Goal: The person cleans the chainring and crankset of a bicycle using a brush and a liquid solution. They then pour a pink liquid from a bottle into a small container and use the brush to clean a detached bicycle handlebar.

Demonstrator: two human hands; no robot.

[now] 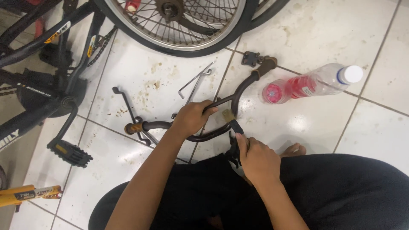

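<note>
A dark bent handlebar (238, 91) is held over the white tiled floor (306, 123), just in front of the person's knees. It is gripped near its middle by the left hand (191, 119), whose fingers are curled tight around the bar. A small brush (232, 121) with pale bristles is held in the right hand (257, 159), with the fingers closed around its dark handle. The bristles are pressed against the handlebar, just beside the left hand. One end of the bar has an orange grip (134, 127).

A clear bottle (315, 83) with red liquid is lying on the floor to the right. Thin metal tools (196, 83) are lying near the bar. A bike wheel (179, 25) is seen at the top, and a black pedal (70, 152) at the left.
</note>
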